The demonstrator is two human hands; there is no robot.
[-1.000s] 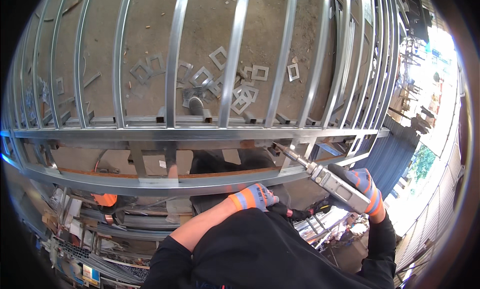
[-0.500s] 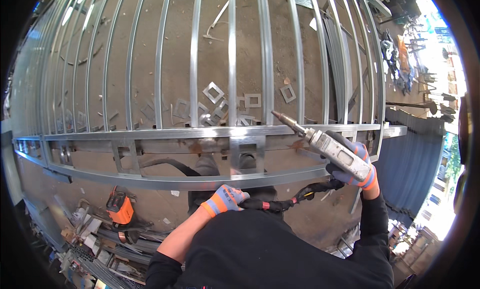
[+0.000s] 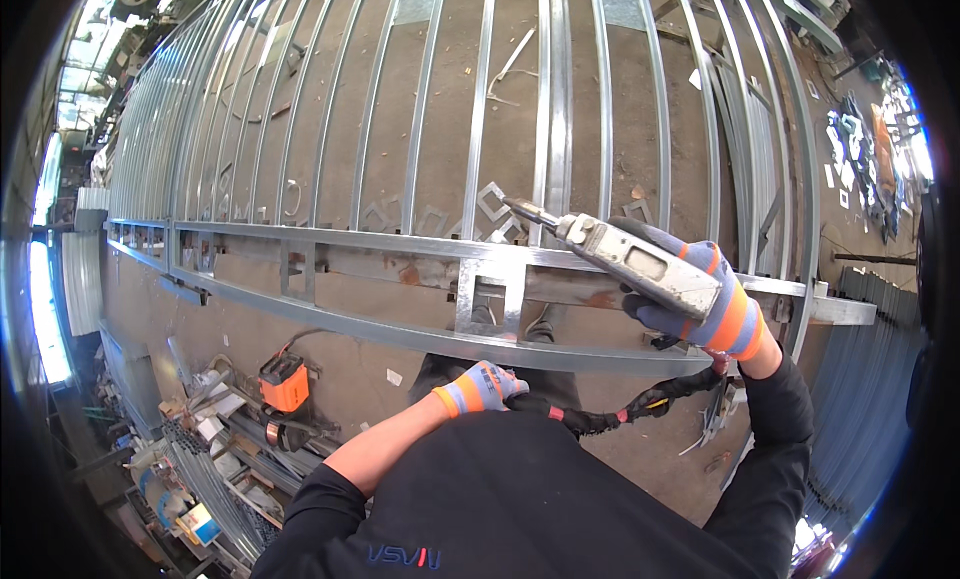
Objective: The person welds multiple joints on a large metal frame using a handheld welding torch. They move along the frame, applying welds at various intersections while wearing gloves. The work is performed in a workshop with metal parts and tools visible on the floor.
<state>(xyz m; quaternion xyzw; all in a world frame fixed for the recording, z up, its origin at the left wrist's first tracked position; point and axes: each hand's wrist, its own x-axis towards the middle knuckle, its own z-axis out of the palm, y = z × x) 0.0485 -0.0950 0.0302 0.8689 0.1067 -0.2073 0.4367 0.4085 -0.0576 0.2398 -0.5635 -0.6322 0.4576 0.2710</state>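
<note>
A grey handheld welding gun (image 3: pixel 645 264) with a narrow, dark-tipped nozzle is gripped in my gloved right hand (image 3: pixel 705 294). Its nozzle points left and away, over the long metal rail, at the far side of a square bracket plate (image 3: pixel 466 297). From the picture I cannot tell whether the tip touches metal. Close to my body, my gloved left hand (image 3: pixel 485 389) is closed around the gun's black wrapped cable (image 3: pixel 590 421), which runs right toward the grip. The galvanized steel frame (image 3: pixel 400 241), with many parallel bars, stretches out before me.
Loose square plates (image 3: pixel 492 201) lie on the floor beneath the bars. An orange-and-black box (image 3: pixel 284 382) stands at the left, beside metal offcuts and tubes (image 3: pixel 205 469). Corrugated dark sheets (image 3: pixel 860 409) are stacked at the right. My feet are under the frame's near rail.
My view has swung, so the frame sits farther right in it. The welding gun appears larger and closer, its tip farther left along the rail. My left hand keeps its hold on the cable.
</note>
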